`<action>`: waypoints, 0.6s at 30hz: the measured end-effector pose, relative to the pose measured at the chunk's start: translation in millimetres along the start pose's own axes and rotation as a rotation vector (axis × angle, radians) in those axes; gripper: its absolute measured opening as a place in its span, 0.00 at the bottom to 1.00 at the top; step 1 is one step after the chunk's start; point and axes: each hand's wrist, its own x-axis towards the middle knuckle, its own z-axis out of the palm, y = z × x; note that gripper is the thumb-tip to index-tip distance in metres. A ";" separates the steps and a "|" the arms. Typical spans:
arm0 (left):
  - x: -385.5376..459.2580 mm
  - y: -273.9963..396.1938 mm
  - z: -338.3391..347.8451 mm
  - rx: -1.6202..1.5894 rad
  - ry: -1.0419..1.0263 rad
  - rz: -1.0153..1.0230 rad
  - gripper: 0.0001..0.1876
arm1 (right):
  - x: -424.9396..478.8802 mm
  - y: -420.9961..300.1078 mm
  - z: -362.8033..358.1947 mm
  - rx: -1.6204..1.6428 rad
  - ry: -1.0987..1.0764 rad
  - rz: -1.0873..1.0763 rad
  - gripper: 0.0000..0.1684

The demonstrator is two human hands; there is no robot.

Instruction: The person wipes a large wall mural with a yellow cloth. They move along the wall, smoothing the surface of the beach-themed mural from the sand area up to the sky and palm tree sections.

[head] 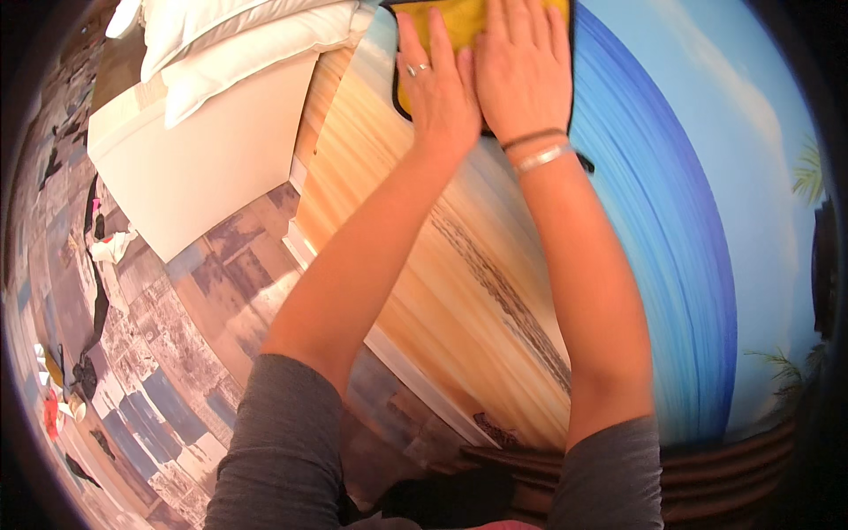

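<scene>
Both my hands lie flat, side by side, on a yellow cloth with a black border (454, 23) at the top of the view. The cloth is against a wall painted with a beach scene (490, 265), at its sand and blue water bands. My left hand (440, 86), with rings on a finger, has its fingers spread over the cloth's left part. My right hand (525, 73), with a dark band and a silvery bracelet at the wrist, presses the right part. A small dark object (585, 163) shows beside the right wrist. The cloth's upper edge is partly cut off.
White pillows (258, 59) rest on a pale, box-like piece of furniture (205, 159) at the upper left. A white baseboard (424, 387) runs along the wall's foot. Scattered items, among them a dark strap (99, 311), lie on the patchwork-patterned floor (199, 331). Brown slats (729, 474) are at the lower right.
</scene>
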 end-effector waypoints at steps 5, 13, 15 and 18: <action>-7.0 -57.4 -2.2 0.106 -0.146 -0.173 0.33 | 14.2 -30.2 46.0 -0.080 -0.069 -0.180 0.33; -120.6 -81.3 -51.6 -0.075 -0.180 -0.413 0.39 | -72.6 -101.9 50.0 0.083 -0.292 -0.319 0.35; -129.2 -72.7 -61.8 -0.053 -0.156 -0.399 0.36 | -86.3 -99.5 42.5 0.143 -0.259 -0.290 0.36; -132.3 -80.3 -72.8 -0.049 -0.134 -0.468 0.35 | -88.7 -109.9 48.3 0.167 -0.278 -0.274 0.38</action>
